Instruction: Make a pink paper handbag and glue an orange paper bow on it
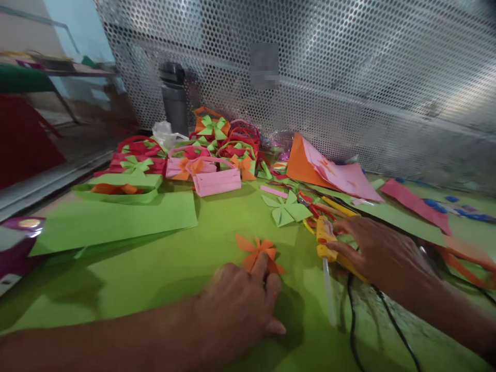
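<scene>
An orange paper flower lies flat on the green table in the middle. The index finger of my left hand rests on its centre; the thumb is held apart and the other fingers are loosely curled. To the right, my right hand has its thumb and fingers around a yellow hot glue gun. A translucent glue stick pokes out of the gun toward me, and black cords run below it. Just beyond lies a light green paper flower.
Small handbags in pink, red and green, several with bows, cluster at the back. Green sheets lie left beside a purple object. Orange and pink sheets, a dark bottle and a perforated metal panel stand behind.
</scene>
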The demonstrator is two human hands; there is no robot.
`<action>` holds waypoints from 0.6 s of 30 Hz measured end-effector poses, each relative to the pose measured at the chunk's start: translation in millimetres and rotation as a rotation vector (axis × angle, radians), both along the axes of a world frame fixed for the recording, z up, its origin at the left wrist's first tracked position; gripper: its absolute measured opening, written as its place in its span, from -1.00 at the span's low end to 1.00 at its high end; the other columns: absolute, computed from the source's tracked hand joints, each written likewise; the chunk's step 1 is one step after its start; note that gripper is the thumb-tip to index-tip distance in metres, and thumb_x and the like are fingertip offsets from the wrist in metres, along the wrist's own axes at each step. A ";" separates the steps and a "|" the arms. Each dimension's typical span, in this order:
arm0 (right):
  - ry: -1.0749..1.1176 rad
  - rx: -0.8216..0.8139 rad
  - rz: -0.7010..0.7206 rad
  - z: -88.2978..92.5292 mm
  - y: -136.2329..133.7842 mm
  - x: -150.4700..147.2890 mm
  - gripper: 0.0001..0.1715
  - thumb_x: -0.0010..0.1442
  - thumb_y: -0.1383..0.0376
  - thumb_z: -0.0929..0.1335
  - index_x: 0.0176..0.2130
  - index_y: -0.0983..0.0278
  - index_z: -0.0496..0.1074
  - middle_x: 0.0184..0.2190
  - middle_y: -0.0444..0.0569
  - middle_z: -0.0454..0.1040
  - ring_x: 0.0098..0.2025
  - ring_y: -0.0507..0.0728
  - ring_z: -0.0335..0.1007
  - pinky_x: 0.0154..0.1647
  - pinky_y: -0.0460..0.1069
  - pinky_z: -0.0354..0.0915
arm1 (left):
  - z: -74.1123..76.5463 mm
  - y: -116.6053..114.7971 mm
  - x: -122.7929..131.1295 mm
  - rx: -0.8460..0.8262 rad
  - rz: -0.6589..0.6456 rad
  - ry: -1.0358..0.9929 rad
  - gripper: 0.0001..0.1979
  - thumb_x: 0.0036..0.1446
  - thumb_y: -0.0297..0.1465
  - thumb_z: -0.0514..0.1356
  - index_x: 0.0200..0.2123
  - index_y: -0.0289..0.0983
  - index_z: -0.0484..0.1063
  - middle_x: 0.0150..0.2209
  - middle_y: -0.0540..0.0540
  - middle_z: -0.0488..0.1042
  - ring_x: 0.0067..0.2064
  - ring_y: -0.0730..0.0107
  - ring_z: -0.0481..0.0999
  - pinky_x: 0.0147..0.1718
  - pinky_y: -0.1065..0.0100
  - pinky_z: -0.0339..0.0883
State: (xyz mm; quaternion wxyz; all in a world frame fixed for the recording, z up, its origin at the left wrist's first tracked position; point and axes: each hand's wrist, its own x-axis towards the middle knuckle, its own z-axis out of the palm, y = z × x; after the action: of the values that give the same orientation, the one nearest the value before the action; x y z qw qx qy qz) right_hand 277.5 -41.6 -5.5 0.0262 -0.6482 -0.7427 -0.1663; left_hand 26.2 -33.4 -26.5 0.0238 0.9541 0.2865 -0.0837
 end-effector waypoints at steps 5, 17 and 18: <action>-0.084 -0.091 -0.181 -24.2 -22.8 26.6 -0.51 0.13 -0.05 0.19 -0.11 0.21 0.32 -0.34 0.06 0.54 -0.40 0.31 0.49 -0.57 0.06 0.24 | -3.2 1.3 -1.0 -0.003 0.008 -0.025 -0.42 0.10 -0.01 -0.03 0.01 -0.32 0.31 0.09 -0.45 0.26 -0.39 0.14 0.53 -0.52 0.16 0.39; 0.282 -0.078 -0.156 -34.1 -26.3 25.5 -0.59 0.16 0.15 0.18 -0.02 0.24 0.24 -0.19 0.08 0.52 -0.29 0.24 0.49 -0.34 0.09 0.35 | -2.0 0.7 -4.9 -0.025 0.003 -0.036 -0.43 0.12 -0.07 0.00 0.05 -0.36 0.25 0.10 -0.49 0.24 -0.34 0.07 0.53 -0.46 0.08 0.41; 0.320 -0.048 -0.175 -28.9 -27.0 24.5 -0.59 0.15 0.14 0.20 -0.02 0.24 0.23 -0.23 0.07 0.53 -0.33 0.24 0.49 -0.37 0.08 0.35 | -1.6 0.3 -4.9 -0.021 0.004 -0.035 -0.43 0.11 -0.07 0.01 0.04 -0.36 0.26 0.10 -0.50 0.24 -0.35 0.08 0.54 -0.48 0.10 0.41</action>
State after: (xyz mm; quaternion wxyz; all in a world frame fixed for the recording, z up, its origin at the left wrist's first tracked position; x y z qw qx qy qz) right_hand 301.9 -68.6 -34.4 0.1138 -0.7290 -0.6735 -0.0449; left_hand 21.3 -33.1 -28.1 0.0390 0.9546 0.2868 -0.0698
